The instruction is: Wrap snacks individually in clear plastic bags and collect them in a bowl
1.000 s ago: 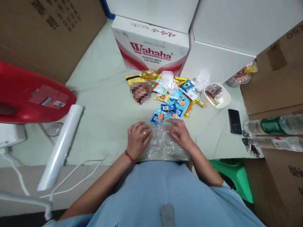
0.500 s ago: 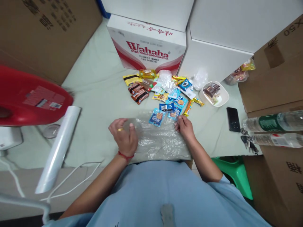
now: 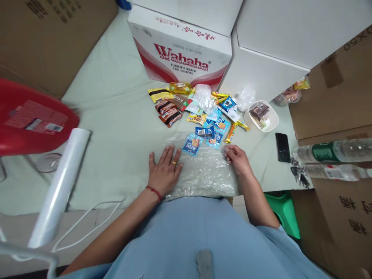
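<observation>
My left hand (image 3: 165,170) lies flat with its fingers spread over the left edge of a crinkled sheet of clear plastic (image 3: 207,172). At the sheet's upper right, my right hand (image 3: 237,158) pinches its edge between thumb and fingers. A light blue snack packet (image 3: 192,144) rests on the sheet's far edge, between the hands. Just beyond it sit a dark blue packet (image 3: 204,132) and another light blue packet (image 3: 214,140). Farther back is a loose pile of wrapped snacks, with a brown packet (image 3: 171,116) at its left and a yellow-orange stick packet (image 3: 231,133) at its right.
A Wahaha carton (image 3: 180,50) stands behind the snacks. To the right are a white bowl (image 3: 271,120), a phone (image 3: 283,147), keys (image 3: 299,174) and two bottles (image 3: 345,150). On the left are a plastic roll (image 3: 61,186) and a red container (image 3: 35,120).
My left hand has turned from upright to palm down and spread flat on the plastic. My right hand has shifted slightly right along with the plastic's edge. The packets have stayed put.
</observation>
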`<move>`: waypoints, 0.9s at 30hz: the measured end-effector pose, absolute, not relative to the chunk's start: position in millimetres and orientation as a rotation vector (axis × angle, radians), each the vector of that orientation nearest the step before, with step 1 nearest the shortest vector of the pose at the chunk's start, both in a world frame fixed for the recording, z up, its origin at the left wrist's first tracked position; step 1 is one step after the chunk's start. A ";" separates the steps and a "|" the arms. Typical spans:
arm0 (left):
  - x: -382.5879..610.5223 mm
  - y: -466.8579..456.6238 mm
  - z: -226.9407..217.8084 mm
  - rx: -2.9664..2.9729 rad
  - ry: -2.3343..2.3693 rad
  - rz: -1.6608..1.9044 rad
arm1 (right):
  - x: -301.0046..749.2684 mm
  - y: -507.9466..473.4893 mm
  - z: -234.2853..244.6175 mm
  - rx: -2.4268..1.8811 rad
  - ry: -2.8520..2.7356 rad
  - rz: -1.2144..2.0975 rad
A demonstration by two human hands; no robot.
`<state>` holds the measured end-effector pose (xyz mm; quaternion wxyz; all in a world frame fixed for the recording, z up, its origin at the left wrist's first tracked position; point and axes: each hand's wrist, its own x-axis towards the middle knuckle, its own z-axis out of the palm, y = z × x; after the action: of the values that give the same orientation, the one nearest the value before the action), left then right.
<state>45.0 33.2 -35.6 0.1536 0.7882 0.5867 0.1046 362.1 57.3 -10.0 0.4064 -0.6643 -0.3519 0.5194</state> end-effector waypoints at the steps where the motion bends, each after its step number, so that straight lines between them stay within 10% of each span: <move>1: 45.3 33.2 -35.3 2.265 1.686 0.285 | 366.3 56.9 -8.5 -1.712 -0.863 1.275; 19: 43.7 31.6 -39.1 2.287 1.656 0.324 | 391.9 86.9 13.6 -2.145 -1.407 0.717; 27: 43.7 31.8 -36.3 2.303 1.648 0.325 | 262.5 189.5 46.5 -1.495 -2.536 0.386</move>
<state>43.7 31.8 -36.3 0.1449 0.7994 0.5720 0.1129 262.5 189.5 46.5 0.0861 -0.5015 -0.8511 0.1296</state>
